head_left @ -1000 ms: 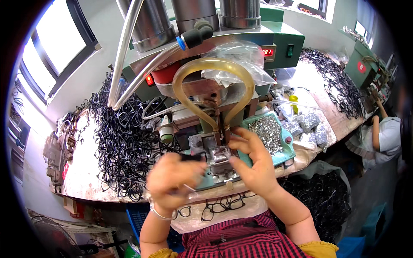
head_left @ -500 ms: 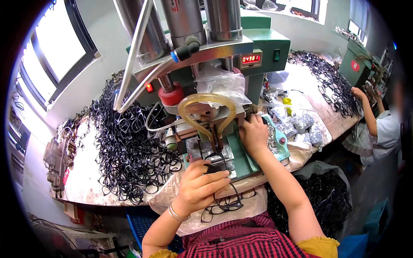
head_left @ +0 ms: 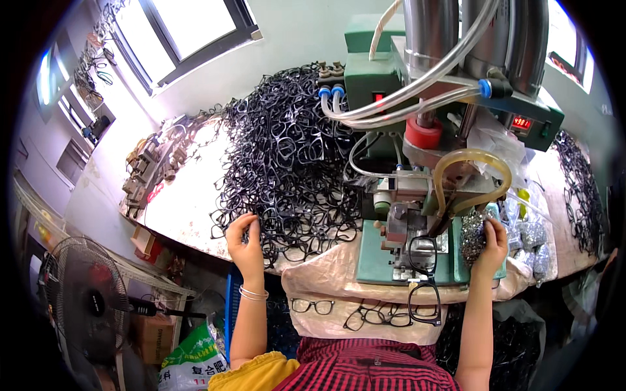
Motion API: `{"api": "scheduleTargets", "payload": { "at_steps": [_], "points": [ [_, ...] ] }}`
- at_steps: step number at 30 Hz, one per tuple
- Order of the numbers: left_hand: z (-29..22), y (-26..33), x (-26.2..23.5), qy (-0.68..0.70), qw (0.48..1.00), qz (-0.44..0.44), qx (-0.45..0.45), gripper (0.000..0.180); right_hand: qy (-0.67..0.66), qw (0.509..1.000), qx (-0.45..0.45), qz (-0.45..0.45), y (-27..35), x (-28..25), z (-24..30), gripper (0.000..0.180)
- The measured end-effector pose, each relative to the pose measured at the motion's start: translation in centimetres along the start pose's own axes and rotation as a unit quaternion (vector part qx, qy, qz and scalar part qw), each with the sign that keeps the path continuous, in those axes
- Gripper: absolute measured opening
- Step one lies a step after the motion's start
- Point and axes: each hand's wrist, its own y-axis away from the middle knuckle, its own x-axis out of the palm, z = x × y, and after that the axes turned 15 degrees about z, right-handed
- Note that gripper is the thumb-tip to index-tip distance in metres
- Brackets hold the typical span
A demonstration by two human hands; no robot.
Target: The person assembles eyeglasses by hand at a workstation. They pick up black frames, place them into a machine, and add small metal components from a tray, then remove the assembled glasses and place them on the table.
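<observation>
My left hand [head_left: 245, 245] is at the near left edge of a big heap of black eyeglass frames [head_left: 287, 156]. Its fingers are curled toward the thumb; whether anything is pinched there I cannot make out. My right hand [head_left: 493, 246] has its fingertips bunched at a mound of small shiny metal parts [head_left: 472, 240] in a green tray [head_left: 498, 270]; what they pinch is too small to name. Between my hands, one black eyeglass frame [head_left: 425, 302] sits upright at the press fixture [head_left: 409, 229], its lower lens rim hanging over the front edge, touched by neither hand.
A green press with steel cylinders [head_left: 430, 36] and a looped tan hose [head_left: 505, 173] towers over the fixture. Several eyeglass frames [head_left: 313, 305] lie on the cloth at my lap. Bagged parts [head_left: 535, 234] are at the right. A fan [head_left: 91, 303] stands at lower left.
My left hand has let go of the eyeglass frame at the press and moved left to the heap. My right hand has come from the press's side to the metal parts. The view has swung left.
</observation>
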Motion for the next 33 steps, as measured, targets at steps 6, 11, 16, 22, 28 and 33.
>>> {"api": "scheduleTargets", "payload": {
  "at_steps": [6, 11, 16, 22, 28, 33],
  "points": [
    [-4.6, -3.1, 2.7, -0.343, 0.891, 0.24, 0.177, 0.015, -0.073, 0.991, -0.025, 0.105, -1.0, 3.3, 2.7, 0.012],
    [3.1, -5.0, 5.5, -0.386, 0.834, 0.3, 0.256, 0.011, 0.163, 0.985, 0.014, 0.055, 2.3, 0.4, 4.8, 0.014],
    [-2.9, -3.4, 7.5, -0.234, 0.911, 0.197, 0.277, 0.006, 0.293, 0.955, -0.035, 0.029, 6.1, -4.8, 6.8, 0.011],
    [-5.6, -0.9, 12.4, 0.203, 0.967, 0.135, 0.076, 0.017, 0.197, 0.941, -0.152, 0.23, 3.8, 3.8, 12.8, 0.013],
    [-3.9, 4.0, 12.9, 0.412, 0.897, 0.132, -0.095, 0.008, -0.006, 0.976, -0.045, 0.213, 3.7, 8.4, 10.8, 0.039],
    [-13.6, 2.1, 9.8, 0.471, 0.869, 0.143, 0.045, 0.007, -0.053, 0.974, -0.003, 0.22, 4.5, 8.5, 10.6, 0.046]
  ]
}}
